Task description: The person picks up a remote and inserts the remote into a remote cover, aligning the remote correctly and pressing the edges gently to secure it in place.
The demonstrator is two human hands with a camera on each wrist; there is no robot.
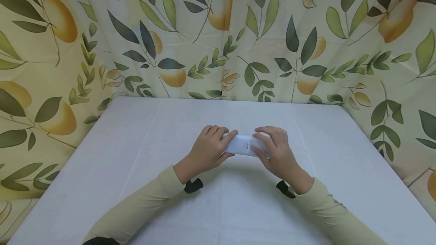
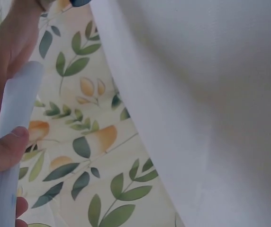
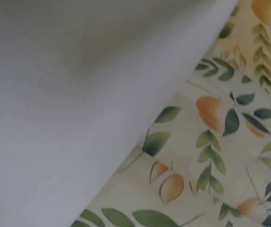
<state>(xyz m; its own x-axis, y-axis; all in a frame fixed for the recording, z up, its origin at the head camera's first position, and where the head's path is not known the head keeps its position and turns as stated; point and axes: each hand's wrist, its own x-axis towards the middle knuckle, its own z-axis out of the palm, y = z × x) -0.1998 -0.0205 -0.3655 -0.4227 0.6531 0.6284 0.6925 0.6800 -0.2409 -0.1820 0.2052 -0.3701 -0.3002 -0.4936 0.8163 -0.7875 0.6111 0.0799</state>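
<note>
A white, smooth, elongated case (image 1: 240, 144) with a small dark slot near its middle is held in the air over the table. My left hand (image 1: 212, 146) grips its left end, thumb along the near face. Around the other end curve the fingers and thumb of my right hand (image 1: 275, 149), partly covering it. In the left wrist view the case (image 2: 19, 101) stands at a slant, its rounded end by the right hand (image 2: 10, 52), with the left thumb (image 2: 12, 144) pressed on its side. Neither hand appears in the right wrist view.
A table with a white cloth (image 1: 218, 207) spreads below the hands. Behind it and at both sides hangs a curtain (image 1: 204, 48) printed with leaves and fruit. Dark straps (image 1: 193, 186) sit at both wrists, over light sleeves.
</note>
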